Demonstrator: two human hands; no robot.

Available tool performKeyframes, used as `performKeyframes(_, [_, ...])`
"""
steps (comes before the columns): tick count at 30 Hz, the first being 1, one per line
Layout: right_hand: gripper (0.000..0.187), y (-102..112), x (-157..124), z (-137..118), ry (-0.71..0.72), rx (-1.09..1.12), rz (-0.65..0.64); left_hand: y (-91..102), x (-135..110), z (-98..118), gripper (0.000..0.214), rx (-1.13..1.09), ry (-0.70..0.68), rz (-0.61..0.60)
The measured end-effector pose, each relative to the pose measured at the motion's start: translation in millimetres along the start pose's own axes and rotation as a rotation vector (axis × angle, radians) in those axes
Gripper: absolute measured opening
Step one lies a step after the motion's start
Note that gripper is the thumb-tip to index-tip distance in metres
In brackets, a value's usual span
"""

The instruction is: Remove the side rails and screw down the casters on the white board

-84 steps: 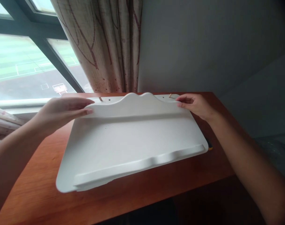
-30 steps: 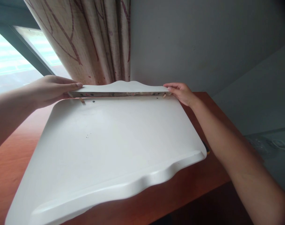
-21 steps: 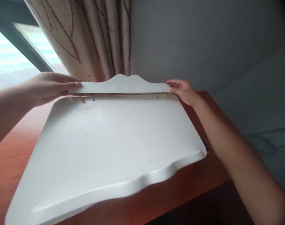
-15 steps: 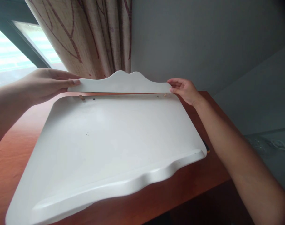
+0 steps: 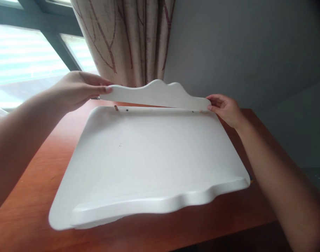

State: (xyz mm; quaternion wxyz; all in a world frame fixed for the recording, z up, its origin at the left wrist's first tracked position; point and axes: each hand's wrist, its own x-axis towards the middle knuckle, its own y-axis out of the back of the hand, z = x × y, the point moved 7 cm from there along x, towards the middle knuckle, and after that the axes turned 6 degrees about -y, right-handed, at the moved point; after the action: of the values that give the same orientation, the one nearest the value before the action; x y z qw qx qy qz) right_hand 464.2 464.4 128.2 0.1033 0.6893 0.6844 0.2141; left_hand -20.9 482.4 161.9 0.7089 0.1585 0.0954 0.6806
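A large white board (image 5: pixel 149 157) lies flat on a reddish-brown wooden table (image 5: pixel 39 168). Along its far edge stands a narrow white panel (image 5: pixel 154 96) with a wavy top, tilted and held between both hands. My left hand (image 5: pixel 78 89) pinches the panel's left end, which sits raised above the board. My right hand (image 5: pixel 224 108) grips its right end, which rests low at the board's far right corner. A small wooden dowel (image 5: pixel 116 108) sticks up from the board near the far left, with a dark hole beside it.
A patterned beige curtain (image 5: pixel 128 38) hangs behind the table beside a window (image 5: pixel 25 59) on the left. A grey wall (image 5: pixel 241 45) rises behind and to the right. The table's front edge runs just below the board.
The panel went from lying flat on the board to standing on edge at its far side. Its right end has come down onto the board; the view shifted so everything sits further right.
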Motion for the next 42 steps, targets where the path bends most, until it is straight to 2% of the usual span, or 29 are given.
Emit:
performKeyframes(7, [0.037,3,-2,0,-0.007,-0.048,0.026,-7.2,-7,-3,0.046,-0.078,-0.114,-0.110])
performKeyframes(11, [0.037,4,-2,1,-0.021,-0.052,0.010,-9.5,-12,-7,0.044,-0.086,-0.120,-0.138])
performKeyframes(17, [0.036,5,-4,0,-0.006,-0.078,0.007,-8.3,-19,-16,0.057,-0.049,-0.102,-0.048])
performKeyframes(24, [0.036,5,-4,-3,0.018,-0.144,0.010,-9.5,-21,-21,0.051,0.036,-0.153,-0.071])
performKeyframes(31, [0.028,-2,-8,-30,0.211,-0.375,-0.029,-12.2,-28,-14,0.048,0.104,-0.171,-0.086])
performKeyframes(36, [0.026,-4,-2,-25,0.197,-0.424,-0.047,-13.5,-32,-18,0.054,0.131,-0.156,-0.077])
performKeyframes(42, [0.025,-8,-2,-24,0.242,-0.578,-0.032,-12.2,-33,-21,0.050,0.216,-0.271,-0.055])
